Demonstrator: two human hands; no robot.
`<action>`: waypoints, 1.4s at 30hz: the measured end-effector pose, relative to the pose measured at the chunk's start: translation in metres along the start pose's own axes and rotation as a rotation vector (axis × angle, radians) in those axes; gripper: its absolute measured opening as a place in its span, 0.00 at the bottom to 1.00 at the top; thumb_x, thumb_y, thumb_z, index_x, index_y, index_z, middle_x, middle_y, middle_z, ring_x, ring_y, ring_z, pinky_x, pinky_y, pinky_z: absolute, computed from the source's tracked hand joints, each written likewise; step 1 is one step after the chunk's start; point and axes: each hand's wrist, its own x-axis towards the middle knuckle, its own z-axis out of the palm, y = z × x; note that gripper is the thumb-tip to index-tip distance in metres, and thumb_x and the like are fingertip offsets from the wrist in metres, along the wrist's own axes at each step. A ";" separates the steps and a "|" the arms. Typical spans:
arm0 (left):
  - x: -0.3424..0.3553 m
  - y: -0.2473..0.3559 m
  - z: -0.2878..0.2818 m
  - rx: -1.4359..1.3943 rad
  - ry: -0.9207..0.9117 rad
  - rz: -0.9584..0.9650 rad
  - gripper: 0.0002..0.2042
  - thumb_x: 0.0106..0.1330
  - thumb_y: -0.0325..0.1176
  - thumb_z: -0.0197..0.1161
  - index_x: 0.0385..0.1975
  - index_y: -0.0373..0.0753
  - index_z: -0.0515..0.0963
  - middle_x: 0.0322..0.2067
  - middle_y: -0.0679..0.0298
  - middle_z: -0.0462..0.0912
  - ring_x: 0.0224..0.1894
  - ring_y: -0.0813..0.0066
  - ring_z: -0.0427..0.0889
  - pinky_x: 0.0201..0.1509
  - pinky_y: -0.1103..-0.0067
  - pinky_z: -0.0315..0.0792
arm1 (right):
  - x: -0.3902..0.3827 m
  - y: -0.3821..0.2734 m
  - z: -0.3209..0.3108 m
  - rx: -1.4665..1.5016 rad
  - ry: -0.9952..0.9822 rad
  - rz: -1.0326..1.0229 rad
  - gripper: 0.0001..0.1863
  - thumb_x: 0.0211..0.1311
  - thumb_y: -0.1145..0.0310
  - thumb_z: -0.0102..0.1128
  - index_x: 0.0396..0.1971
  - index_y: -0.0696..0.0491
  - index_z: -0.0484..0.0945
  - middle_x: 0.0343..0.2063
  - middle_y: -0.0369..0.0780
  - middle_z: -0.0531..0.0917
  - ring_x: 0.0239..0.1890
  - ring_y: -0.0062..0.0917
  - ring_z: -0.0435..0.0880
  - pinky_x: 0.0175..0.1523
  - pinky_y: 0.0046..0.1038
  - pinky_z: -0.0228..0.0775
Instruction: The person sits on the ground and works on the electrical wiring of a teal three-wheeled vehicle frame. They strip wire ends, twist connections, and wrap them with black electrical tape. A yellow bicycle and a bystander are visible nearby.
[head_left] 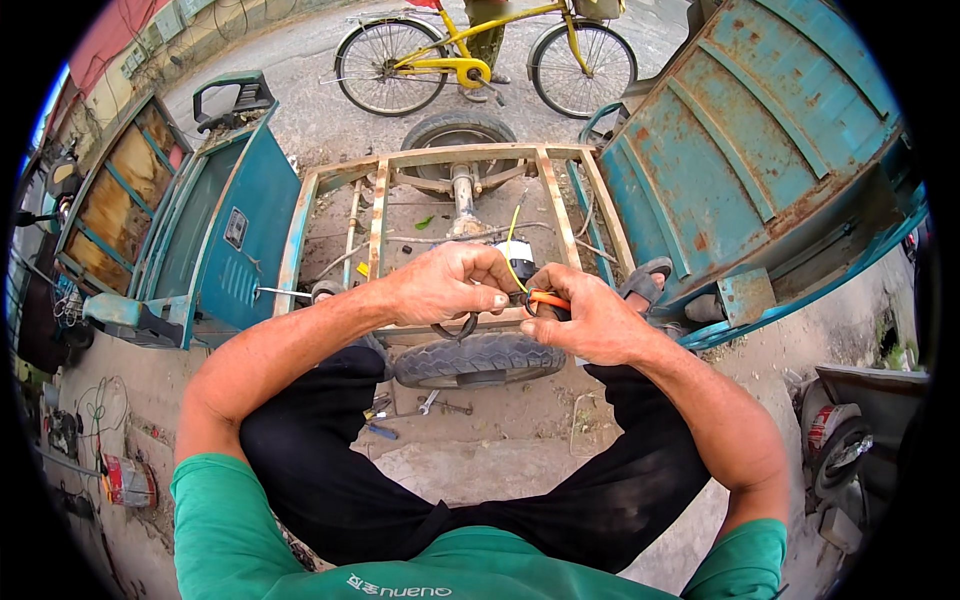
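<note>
My left hand (458,284) is closed, with thumb and fingers pinched together. A loop of black cable (457,330) hangs beneath it, and the fingers seem to hold this cable. My right hand (592,314) is wrapped round an orange-handled tool (548,299); its working end is hidden between the hands. A thin yellow-green wire (513,240) curves down to the gap between my fingertips. Both hands are close together over the near bar of a rusty, cream-painted vehicle frame (552,200). A black-and-white cylindrical part (518,258) shows just behind them.
A tyre (480,362) lies below the hands, with a wheel (458,130) beyond. Wrenches (429,402) rest on the ground. Blue-green body panels (225,235) stand left; a rusty blue-green cargo bed (740,130) leans right. A person (486,40) stands behind a yellow bicycle (465,66).
</note>
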 end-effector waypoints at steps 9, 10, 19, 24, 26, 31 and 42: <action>-0.002 0.011 0.004 -0.066 0.084 -0.004 0.11 0.67 0.30 0.66 0.45 0.34 0.77 0.34 0.67 0.81 0.31 0.86 0.75 0.31 0.85 0.67 | 0.001 0.002 0.001 -0.108 0.133 -0.197 0.15 0.66 0.65 0.62 0.43 0.62 0.75 0.32 0.49 0.81 0.37 0.43 0.82 0.44 0.39 0.72; -0.002 0.009 0.005 -0.071 0.095 0.028 0.11 0.68 0.32 0.67 0.44 0.35 0.77 0.32 0.68 0.81 0.27 0.88 0.74 0.24 0.87 0.65 | 0.001 0.003 0.003 -0.102 0.134 -0.193 0.15 0.67 0.65 0.62 0.43 0.62 0.75 0.32 0.50 0.81 0.37 0.44 0.82 0.43 0.39 0.72; 0.002 0.005 0.011 -0.032 0.183 0.071 0.08 0.69 0.31 0.65 0.42 0.37 0.77 0.30 0.71 0.80 0.26 0.90 0.73 0.25 0.86 0.66 | 0.004 -0.002 0.007 -0.023 0.127 -0.128 0.15 0.74 0.62 0.53 0.43 0.61 0.73 0.33 0.54 0.79 0.37 0.51 0.79 0.42 0.45 0.69; -0.003 0.018 0.008 -0.082 0.201 -0.011 0.10 0.67 0.33 0.68 0.43 0.37 0.78 0.31 0.70 0.82 0.26 0.89 0.73 0.23 0.87 0.64 | 0.000 -0.011 0.003 -0.092 0.067 -0.127 0.17 0.76 0.59 0.48 0.43 0.61 0.74 0.34 0.53 0.80 0.40 0.49 0.80 0.44 0.45 0.69; -0.004 0.024 0.007 -0.205 0.198 -0.057 0.11 0.66 0.33 0.69 0.44 0.37 0.79 0.31 0.70 0.82 0.26 0.89 0.73 0.23 0.87 0.63 | -0.001 -0.012 0.004 -0.091 0.051 -0.142 0.19 0.77 0.58 0.46 0.43 0.62 0.74 0.33 0.52 0.80 0.40 0.49 0.80 0.44 0.45 0.69; -0.004 0.021 0.003 -0.235 0.077 -0.023 0.11 0.66 0.33 0.69 0.45 0.38 0.79 0.33 0.68 0.85 0.28 0.89 0.76 0.22 0.88 0.62 | 0.000 -0.006 0.001 -0.110 -0.024 -0.152 0.21 0.77 0.56 0.44 0.47 0.63 0.73 0.33 0.52 0.80 0.40 0.47 0.80 0.46 0.44 0.70; -0.001 0.027 0.008 0.008 0.213 0.161 0.07 0.70 0.26 0.63 0.45 0.36 0.77 0.32 0.66 0.85 0.34 0.85 0.80 0.37 0.84 0.73 | 0.007 0.001 0.018 0.098 0.252 -0.237 0.20 0.75 0.63 0.48 0.58 0.61 0.69 0.45 0.51 0.80 0.48 0.44 0.81 0.56 0.40 0.72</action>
